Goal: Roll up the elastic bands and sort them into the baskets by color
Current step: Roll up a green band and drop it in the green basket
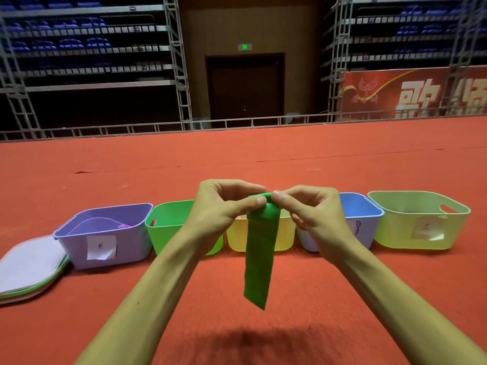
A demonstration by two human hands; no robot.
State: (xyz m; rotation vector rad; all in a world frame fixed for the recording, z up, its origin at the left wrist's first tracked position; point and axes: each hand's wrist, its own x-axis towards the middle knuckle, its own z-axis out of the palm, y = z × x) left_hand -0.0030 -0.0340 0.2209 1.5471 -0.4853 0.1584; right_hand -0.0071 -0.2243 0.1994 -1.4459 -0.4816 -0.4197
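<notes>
A green elastic band (259, 256) hangs straight down in front of me, its top end curled into a small roll. My left hand (224, 206) and my right hand (308, 206) pinch that rolled top between thumbs and fingertips, held in the air above the basket row. On the red carpet behind stand a purple basket (79, 246), a green basket (163, 230), a yellow basket (286, 233), a blue basket (366, 214) and a light-green basket (395, 225). A pink roll (123, 226) lies inside the purple basket. My hands hide parts of the green, yellow and blue baskets.
A stack of flat basket lids (29, 267) lies at the far left beside the purple basket. Red carpet (237, 325) stretches in front of and behind the row. Metal railings and scaffolding stand far back.
</notes>
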